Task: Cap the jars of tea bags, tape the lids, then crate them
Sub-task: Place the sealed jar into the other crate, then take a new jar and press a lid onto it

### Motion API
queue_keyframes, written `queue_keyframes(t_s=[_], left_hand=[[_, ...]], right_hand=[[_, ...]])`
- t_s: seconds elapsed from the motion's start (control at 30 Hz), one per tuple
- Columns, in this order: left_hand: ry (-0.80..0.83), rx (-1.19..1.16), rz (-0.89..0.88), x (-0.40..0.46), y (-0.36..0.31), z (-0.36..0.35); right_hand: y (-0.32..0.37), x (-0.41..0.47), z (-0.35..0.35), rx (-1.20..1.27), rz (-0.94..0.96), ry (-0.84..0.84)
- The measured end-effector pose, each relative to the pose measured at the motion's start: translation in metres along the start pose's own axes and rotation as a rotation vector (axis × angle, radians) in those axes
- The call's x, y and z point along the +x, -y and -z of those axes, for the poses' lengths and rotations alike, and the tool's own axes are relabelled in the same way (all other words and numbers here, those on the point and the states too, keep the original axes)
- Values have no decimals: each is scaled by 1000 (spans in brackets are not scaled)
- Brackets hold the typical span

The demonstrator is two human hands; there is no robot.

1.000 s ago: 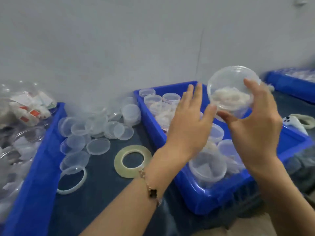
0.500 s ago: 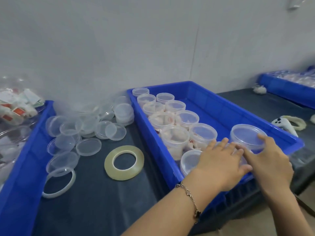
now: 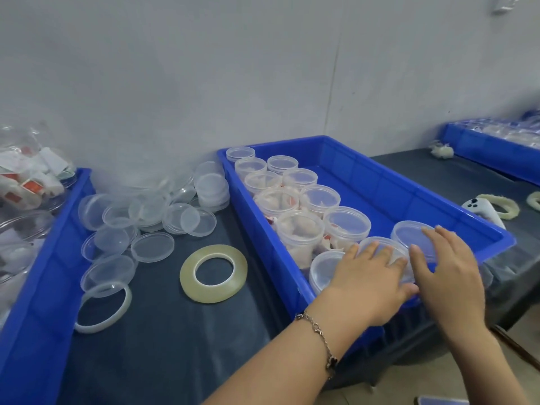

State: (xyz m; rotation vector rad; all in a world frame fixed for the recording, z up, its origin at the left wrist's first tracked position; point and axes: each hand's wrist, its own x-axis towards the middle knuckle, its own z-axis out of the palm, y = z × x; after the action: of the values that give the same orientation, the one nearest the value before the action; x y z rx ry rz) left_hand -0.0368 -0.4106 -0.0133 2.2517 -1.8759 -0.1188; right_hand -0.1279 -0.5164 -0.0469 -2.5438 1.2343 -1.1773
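Fingers (image 3: 377, 252) of both hands flat on capped jars (image 3: 409, 238); roughly twelve jars in crate (image 3: 423, 197).

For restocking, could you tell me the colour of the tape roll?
Translucent yellowish tape roll, seen in the head view.

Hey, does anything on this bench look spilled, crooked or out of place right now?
Mostly tidy. The loose lids lie in a jumbled, overlapping heap left of the blue crate, some tilted. A white game controller on the table right of the crate looks unrelated to packing. Nothing looks spilled or broken.
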Motion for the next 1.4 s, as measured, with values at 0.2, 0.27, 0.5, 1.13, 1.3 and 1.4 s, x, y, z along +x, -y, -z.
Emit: queue_keyframes(t_s=[0.2,0.27,0.5,1.13,1.3,1.4], left_hand=[[7,-50,58,-27,18,13],[-25,-64,84,-45,34,17],[-115,-45,348,-110,88,34],[-476,20,1163,-387,211,124],[-731,-164,1485,-415,251,136],[-889,-280,1605,-427,280,140]], right_hand=[[5,-5,6,-129,35,-55],[12,-6,10,-150,-23,-13],[108,-25,28,285,137,4],[460,-161,1,770,859,776],[531,-166,-20,855,687,1018],[569,-168,-38,950,496,1239]])
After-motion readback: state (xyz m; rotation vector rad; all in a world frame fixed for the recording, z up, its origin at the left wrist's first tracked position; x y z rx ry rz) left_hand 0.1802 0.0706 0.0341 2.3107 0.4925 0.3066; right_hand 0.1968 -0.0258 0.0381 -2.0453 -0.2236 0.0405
